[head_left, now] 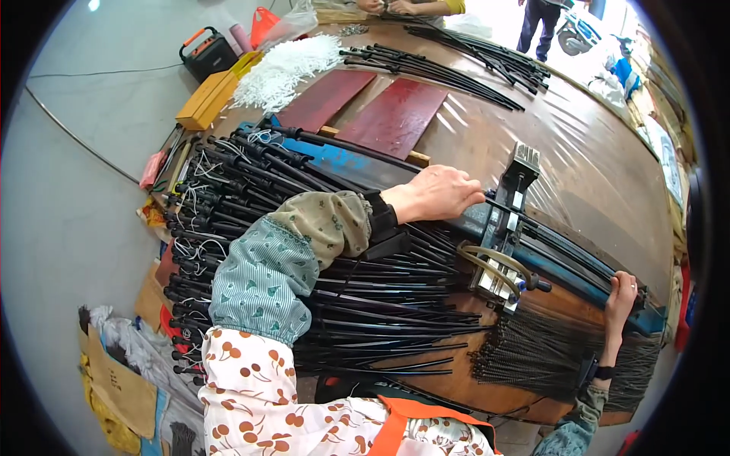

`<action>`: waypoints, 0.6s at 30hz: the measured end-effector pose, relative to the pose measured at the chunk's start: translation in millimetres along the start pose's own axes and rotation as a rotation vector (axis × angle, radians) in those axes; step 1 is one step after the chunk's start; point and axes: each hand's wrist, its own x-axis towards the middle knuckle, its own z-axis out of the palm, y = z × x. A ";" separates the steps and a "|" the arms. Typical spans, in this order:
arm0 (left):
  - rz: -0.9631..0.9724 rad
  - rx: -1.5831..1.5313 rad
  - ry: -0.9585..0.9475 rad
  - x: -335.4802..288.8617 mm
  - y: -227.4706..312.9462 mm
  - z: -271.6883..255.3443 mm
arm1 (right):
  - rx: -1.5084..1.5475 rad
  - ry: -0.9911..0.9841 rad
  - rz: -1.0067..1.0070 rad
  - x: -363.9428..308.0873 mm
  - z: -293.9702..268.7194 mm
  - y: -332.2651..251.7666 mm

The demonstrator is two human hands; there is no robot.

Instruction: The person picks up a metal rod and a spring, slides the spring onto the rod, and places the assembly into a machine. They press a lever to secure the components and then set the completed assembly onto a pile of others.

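**Two hands on a black rod at a bench fixture**

Head view. Two bare hands work along one long blue rail [578,277] that crosses the brown table [487,144] from about 10 o'clock to 4 o'clock. The left hand [435,194] lies palm down near the picture's centre, its fingers curled over a thin black rod [566,232] just at 9 o'clock of a metal clamp fixture [508,228]; the grip is narrow and closed on the rod. The rod runs on through the fixture toward 4 o'clock, where the right hand [620,304] rests on the far end of the rail, fingers bent over it; whether this hand pinches the rod or only steadies the rail cannot be told. A tan hose loop [490,262] hangs from the fixture at 6 o'clock.

At 8 o'clock of the left hand lies a broad heap of black rods [251,197] with white strings, partly under the forearm. A row of small dark springs [547,353] lies at 7 o'clock of the right hand. Two dark red boards [395,114] and a pile of white cords [285,68] lie toward 12 o'clock.
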 end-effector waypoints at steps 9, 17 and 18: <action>0.009 -0.034 0.105 -2.1 2.5 4.4 | -0.002 -0.006 0.046 -1.3 -3.9 -3.6; -0.061 0.015 -0.039 2.7 5.8 3.7 | -0.070 0.068 -0.202 9.8 -1.1 -129.7; -0.062 -0.004 -0.015 5.3 11.9 2.3 | -0.002 0.118 -0.176 3.6 -1.4 -133.7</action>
